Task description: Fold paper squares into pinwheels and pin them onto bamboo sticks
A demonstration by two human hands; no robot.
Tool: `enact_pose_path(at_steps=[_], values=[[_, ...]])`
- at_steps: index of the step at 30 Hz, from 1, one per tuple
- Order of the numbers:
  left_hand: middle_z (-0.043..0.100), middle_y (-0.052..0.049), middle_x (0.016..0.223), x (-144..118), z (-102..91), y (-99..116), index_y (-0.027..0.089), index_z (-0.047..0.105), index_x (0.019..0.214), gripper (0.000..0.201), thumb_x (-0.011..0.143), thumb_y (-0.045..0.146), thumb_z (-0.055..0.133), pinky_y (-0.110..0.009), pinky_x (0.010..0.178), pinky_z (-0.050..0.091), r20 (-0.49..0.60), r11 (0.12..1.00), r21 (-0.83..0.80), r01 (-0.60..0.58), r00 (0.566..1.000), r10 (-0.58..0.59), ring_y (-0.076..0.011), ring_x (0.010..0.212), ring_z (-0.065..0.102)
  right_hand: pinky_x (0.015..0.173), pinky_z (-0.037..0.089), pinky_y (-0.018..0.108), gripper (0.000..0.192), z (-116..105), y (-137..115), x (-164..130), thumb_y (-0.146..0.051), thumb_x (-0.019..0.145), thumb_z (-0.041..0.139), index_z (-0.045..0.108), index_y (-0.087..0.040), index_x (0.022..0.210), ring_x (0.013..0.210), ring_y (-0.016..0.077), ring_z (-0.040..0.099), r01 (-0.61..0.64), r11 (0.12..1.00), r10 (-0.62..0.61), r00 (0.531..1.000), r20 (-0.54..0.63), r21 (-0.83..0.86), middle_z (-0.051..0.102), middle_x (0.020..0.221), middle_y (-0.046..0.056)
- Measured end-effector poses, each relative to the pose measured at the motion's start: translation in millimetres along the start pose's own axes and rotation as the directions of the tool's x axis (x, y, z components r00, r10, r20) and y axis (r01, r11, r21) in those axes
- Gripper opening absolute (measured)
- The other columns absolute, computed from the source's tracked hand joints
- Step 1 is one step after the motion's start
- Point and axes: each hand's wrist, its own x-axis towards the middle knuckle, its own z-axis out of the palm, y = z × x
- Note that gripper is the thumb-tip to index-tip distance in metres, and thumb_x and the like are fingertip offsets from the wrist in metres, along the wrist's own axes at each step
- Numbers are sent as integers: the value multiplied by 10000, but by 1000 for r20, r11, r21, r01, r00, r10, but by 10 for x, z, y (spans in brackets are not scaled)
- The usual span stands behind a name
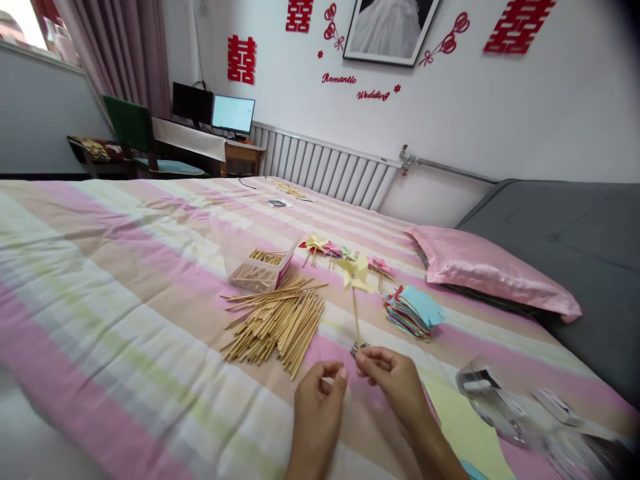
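My right hand [393,377] pinches the bottom end of a thin wooden stick that carries a yellow paper pinwheel [356,272], held upright above the striped bedspread [125,300]. Close beside it, my left hand [320,393] has its fingers curled, thumb and forefinger near each other; I cannot tell whether something small is between them. A heap of wooden sticks [277,323] lies just beyond my left hand. A stack of cut coloured paper [415,310] sits behind my right hand.
A clear box of sticks [260,270] lies tipped behind the heap. Finished pinwheels [345,253] lie in a row farther back. A pink pillow [490,270] and grey bedding [575,233] are on the right. Clear plastic packaging [505,403] lies near right.
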Motion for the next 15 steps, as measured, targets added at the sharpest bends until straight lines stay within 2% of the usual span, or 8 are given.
enact_pose_path(at_steps=[3,7,9,12,15], values=[[661,-90,800,-59,10,-39,138,696,839,258,755,358,591,-289,602,416,100,985,166,-53,994,36,-164,605,526,497,443,260,354,-42,-17,349,-415,595,763,710,-103,755,537,186,632,18,995,-34,986,-166,-98,688,579,75],[662,-99,847,-152,56,-114,170,688,819,183,758,287,562,-320,659,414,197,935,305,-180,973,123,-208,689,581,531,463,251,232,24,-86,974,-317,663,722,694,-96,726,603,182,652,-20,982,-29,967,-255,-188,680,610,69],[660,-118,882,-181,75,-119,161,679,867,209,777,271,526,-339,692,417,269,906,364,-217,956,121,-239,766,606,578,490,263,204,107,-113,1294,-287,723,700,685,-90,777,657,172,650,-48,967,-27,957,-289,-250,682,687,71],[661,-153,947,-188,84,-61,133,678,937,265,793,241,482,-389,754,423,387,847,483,-223,922,22,-290,867,620,688,530,310,219,259,-138,1714,-312,863,591,630,-126,972,783,147,634,-82,938,-33,946,-323,-337,661,945,50],[678,-193,956,-164,82,18,108,705,926,278,760,190,497,-452,773,429,484,756,613,-229,865,-131,-352,892,630,756,531,353,269,412,-143,2035,-313,892,553,581,-146,1102,896,175,615,-92,903,-70,932,-355,-420,608,1097,75]])
